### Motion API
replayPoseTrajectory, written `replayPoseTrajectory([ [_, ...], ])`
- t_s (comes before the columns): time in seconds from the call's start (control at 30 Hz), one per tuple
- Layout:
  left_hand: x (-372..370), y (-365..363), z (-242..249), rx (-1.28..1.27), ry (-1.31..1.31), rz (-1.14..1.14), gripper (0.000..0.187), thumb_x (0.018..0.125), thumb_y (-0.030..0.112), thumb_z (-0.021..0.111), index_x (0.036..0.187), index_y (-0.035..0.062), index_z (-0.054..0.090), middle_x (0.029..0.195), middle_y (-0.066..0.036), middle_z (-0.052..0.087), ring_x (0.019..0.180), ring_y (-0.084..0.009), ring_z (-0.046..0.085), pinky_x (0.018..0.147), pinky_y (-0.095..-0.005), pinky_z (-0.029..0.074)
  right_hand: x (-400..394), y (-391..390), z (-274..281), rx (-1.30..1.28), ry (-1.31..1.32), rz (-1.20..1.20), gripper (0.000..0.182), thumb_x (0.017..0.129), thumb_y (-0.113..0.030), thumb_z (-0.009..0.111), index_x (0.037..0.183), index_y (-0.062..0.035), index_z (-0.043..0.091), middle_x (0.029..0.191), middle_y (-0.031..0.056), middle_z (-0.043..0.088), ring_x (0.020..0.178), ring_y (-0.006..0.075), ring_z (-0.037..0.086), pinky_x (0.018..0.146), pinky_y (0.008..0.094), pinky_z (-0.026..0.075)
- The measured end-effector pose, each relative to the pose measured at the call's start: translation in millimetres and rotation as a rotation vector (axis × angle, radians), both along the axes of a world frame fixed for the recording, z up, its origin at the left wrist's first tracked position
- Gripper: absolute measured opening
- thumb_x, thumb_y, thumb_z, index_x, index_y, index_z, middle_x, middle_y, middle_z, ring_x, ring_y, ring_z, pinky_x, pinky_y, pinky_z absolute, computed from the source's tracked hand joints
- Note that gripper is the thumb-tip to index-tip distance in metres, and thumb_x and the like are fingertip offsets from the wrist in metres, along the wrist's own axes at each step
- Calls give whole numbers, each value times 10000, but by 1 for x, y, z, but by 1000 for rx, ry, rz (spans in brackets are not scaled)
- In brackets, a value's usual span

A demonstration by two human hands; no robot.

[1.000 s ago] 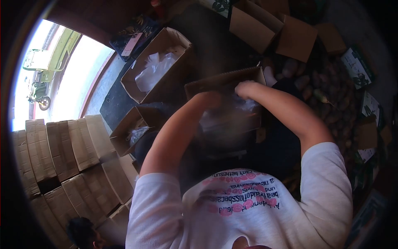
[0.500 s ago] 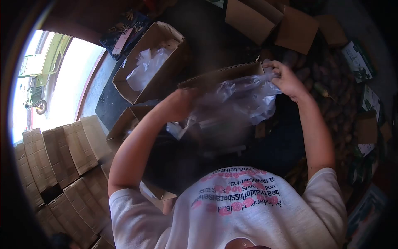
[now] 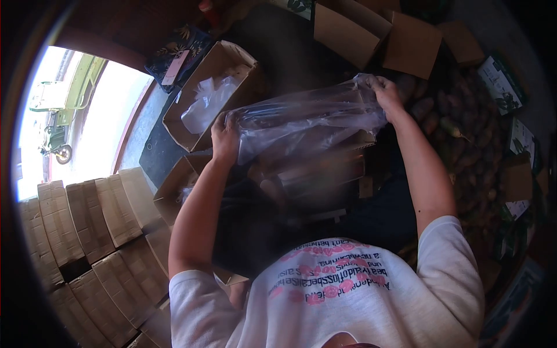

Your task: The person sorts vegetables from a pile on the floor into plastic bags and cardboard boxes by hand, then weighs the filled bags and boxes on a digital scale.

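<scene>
A clear plastic bag [image 3: 296,124] is stretched wide between my two hands, over a cardboard box [image 3: 366,140] whose walls show partly through the film. My left hand [image 3: 224,138] is closed on the bag's left end. At the far right end, the fingers of my right hand [image 3: 383,94] pinch the bag by the box's corner. To the left of the bag, an open cardboard box [image 3: 181,129] holds a crumpled clear plastic bag [image 3: 210,100]. Close below my left hand is another open box [image 3: 168,184] with some plastic inside.
Flattened-looking cardboard boxes [image 3: 119,214] stand in rows at the lower left. A pink phone [image 3: 176,66] lies on dark patterned cloth at the upper left. Open boxes [image 3: 351,35] lie at the top right, above a heap of dark reddish produce [image 3: 458,113]. Printed boxes [image 3: 500,87] line the right side.
My left hand has moved left and up, pulling the bunched bag out into a wide sheet over the box. My right hand has stayed near the box's right corner.
</scene>
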State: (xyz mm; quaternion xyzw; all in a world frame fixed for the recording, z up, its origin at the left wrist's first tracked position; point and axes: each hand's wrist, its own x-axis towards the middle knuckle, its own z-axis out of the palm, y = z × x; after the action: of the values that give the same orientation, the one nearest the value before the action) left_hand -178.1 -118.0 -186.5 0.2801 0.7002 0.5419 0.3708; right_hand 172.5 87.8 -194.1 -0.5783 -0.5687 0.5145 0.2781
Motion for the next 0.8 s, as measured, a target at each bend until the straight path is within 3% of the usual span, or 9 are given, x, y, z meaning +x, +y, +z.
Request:
replayPoseTrajectory([
  [0.1,-12,-13,-85,-129,-128,11,324,914,196,524,1103,-65,560,934,-99,623,815,-138,547,745,-278,451,-7,1,-49,-249,24,26,209,887,-231,533,877,-59,651,753,30,618,643,142,528,616,290,423],
  [0.17,4,-26,-82,-227,-909,69,323,884,107,532,1157,-65,516,1005,-153,622,931,-221,609,800,-326,498,2,-3,-97,-618,317,23,182,862,-181,521,884,-52,647,747,47,617,625,170,523,625,314,430],
  [0.33,7,-30,-55,-222,-792,-90,399,844,55,527,1226,-37,457,1069,-189,583,965,-280,609,794,-383,524,15,-11,-65,-450,200,-54,253,782,-96,515,1022,-23,544,930,91,566,761,175,533,669,322,436],
  [0.4,24,-26,32,-185,-564,320,599,763,89,564,1330,104,373,1170,-199,521,965,-276,587,802,-418,510,24,-22,-7,-159,244,-91,334,758,-84,515,1088,-38,494,1021,77,510,891,176,514,757,308,420],
  [0.43,12,-38,26,134,-397,255,618,734,141,613,1316,101,406,1176,-160,535,1021,-290,546,890,-434,446,35,-26,7,18,317,-53,389,742,-75,518,1127,-54,467,1065,61,474,979,175,495,822,298,406],
  [0.53,44,-35,86,148,986,-408,565,722,179,649,1254,96,478,1186,-139,539,1134,-306,459,981,-435,335,40,-74,63,52,332,317,431,723,-32,521,1150,-58,471,1067,41,460,1083,175,450,939,286,341],
  [0.57,59,-33,97,111,985,-527,547,700,199,690,1211,94,527,1197,-118,538,1200,-312,383,1027,-423,242,45,-79,57,289,77,437,453,713,-6,570,1156,-58,486,1098,62,486,1137,199,430,972,309,345],
  [0.67,59,-30,76,117,1191,-637,312,686,187,710,979,105,637,1025,-52,601,1075,-292,478,937,-406,321,43,-91,47,471,-243,341,354,721,6,615,1064,-50,548,1054,83,545,1098,244,468,948,340,381],
  [0.8,64,-56,85,205,1115,-745,222,664,131,696,882,155,658,960,-8,612,1042,-234,493,921,-398,326,50,-117,61,580,-267,216,137,700,8,657,821,-26,602,847,70,604,974,281,523,830,377,429],
])
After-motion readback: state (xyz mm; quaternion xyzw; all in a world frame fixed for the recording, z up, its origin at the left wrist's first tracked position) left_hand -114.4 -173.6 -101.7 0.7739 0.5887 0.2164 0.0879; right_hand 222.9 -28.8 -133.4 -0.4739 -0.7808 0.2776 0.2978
